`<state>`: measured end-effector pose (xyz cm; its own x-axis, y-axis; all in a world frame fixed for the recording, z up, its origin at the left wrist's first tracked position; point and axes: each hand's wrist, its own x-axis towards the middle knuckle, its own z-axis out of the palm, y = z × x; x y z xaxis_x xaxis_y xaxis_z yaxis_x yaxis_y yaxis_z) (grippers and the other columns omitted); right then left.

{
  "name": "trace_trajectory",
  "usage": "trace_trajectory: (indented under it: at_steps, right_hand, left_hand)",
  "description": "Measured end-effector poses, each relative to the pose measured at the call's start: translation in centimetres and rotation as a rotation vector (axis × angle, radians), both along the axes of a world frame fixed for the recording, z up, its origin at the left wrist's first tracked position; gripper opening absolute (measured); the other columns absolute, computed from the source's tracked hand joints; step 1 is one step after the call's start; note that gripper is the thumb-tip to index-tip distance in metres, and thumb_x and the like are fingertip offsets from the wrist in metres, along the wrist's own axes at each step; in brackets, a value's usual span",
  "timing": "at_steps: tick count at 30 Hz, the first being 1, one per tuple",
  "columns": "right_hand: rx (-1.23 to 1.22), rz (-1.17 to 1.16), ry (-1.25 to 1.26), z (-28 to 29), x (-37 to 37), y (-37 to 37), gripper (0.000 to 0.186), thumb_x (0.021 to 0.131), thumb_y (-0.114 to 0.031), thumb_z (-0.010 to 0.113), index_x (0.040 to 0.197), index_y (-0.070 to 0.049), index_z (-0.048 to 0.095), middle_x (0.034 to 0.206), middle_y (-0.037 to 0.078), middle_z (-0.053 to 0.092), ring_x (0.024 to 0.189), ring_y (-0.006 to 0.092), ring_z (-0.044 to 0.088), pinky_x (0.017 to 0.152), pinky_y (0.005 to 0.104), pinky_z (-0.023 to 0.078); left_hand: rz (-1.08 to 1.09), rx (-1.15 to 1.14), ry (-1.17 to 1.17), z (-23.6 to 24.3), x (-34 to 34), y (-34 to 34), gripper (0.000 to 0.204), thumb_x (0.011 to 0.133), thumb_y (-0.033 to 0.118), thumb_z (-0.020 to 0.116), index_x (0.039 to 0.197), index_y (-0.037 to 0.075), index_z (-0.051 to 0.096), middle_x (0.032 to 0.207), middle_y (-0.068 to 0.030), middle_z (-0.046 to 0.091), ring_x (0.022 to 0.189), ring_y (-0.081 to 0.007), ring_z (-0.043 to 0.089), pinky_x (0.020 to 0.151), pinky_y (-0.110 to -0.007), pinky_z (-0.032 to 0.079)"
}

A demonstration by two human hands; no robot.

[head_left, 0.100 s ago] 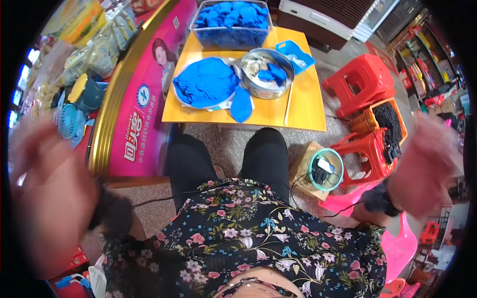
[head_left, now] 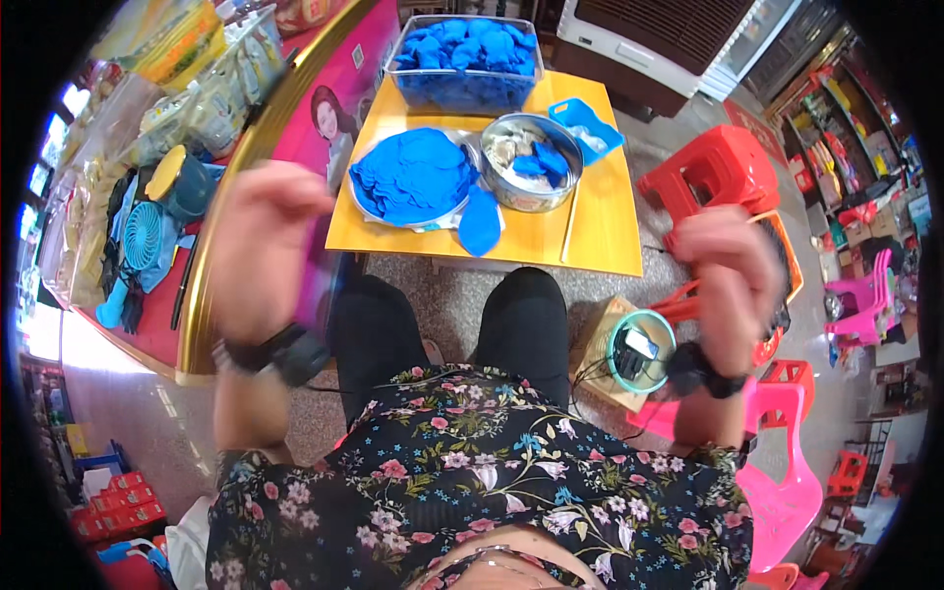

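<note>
My left hand (head_left: 265, 236) hovers left of the yellow table, its fingers bent toward the middle and blurred. My right hand (head_left: 730, 270) hangs in the air to the right of the table, fingers curled inward and also smeared. Neither hand touches the table, and no held thing shows in either. Nearest on the tabletop is a pile of flat blue pieces (head_left: 418, 175) on a round plate. A single blue teardrop-shaped piece (head_left: 479, 224) lies by the front edge. Beside it stands a round metal tin (head_left: 536, 204) holding whitish material and some blue pieces.
A clear bin (head_left: 470, 93) full of blue pieces stands at the table's (head_left: 605, 231) back, near a blue basket (head_left: 585, 130) and a thin stick (head_left: 570, 224). Red stools (head_left: 713, 177) and a mint basket (head_left: 669, 339) are at right; a pink gold-edged counter (head_left: 211, 261) at left.
Both hands have come inward and forward from the outer sides of the view, the left moving right and the right moving left. The things on the table lie as before.
</note>
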<state>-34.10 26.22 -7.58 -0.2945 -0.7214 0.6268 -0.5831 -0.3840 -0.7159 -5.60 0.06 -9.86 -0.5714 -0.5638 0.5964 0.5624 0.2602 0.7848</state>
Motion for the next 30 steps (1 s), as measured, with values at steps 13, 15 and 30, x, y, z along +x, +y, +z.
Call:
trace_trajectory:
  at_steps: [13, 15, 30]
  right_hand:
    - [0.41, 0.086, -0.452, -16.5, 4.4, -5.9, 0.009, 0.087, -0.008, 0.063, 0.085, 0.0, 0.064, 0.075, -0.001, 0.06, 0.067, 0.0048, 0.051, 0.061, 0.0205, 0.042]
    - [0.422, 0.066, -0.389, -16.8, 4.4, -5.8, 0.015, 0.088, -0.012, 0.061, 0.08, 0.0, 0.062, 0.068, 0.0, 0.059, 0.062, 0.0053, 0.05, 0.057, 0.0213, 0.041]
    - [0.339, 0.001, -0.719, -14.2, 4.1, -5.5, 0.017, 0.088, -0.013, 0.064, 0.097, 0.0, 0.059, 0.084, -0.001, 0.061, 0.074, 0.0059, 0.056, 0.066, 0.0199, 0.045]
  left_hand:
    - [0.377, -0.275, -1.078, -19.2, -12.8, 0.6, 0.04, 0.076, 0.032, 0.07, 0.104, 0.004, 0.065, 0.08, -0.0123, 0.068, 0.072, -0.0262, 0.066, 0.064, -0.037, 0.05]
    - [0.376, -0.26, -1.111, -18.9, -13.3, 1.0, 0.037, 0.076, 0.032, 0.07, 0.101, 0.005, 0.065, 0.078, -0.0119, 0.068, 0.071, -0.0264, 0.066, 0.064, -0.037, 0.05]
    - [-0.208, 0.456, -0.403, -14.1, -10.8, 5.1, 0.008, 0.088, 0.01, 0.061, 0.095, 0.006, 0.059, 0.085, -0.001, 0.065, 0.071, -0.006, 0.06, 0.062, -0.02, 0.048]
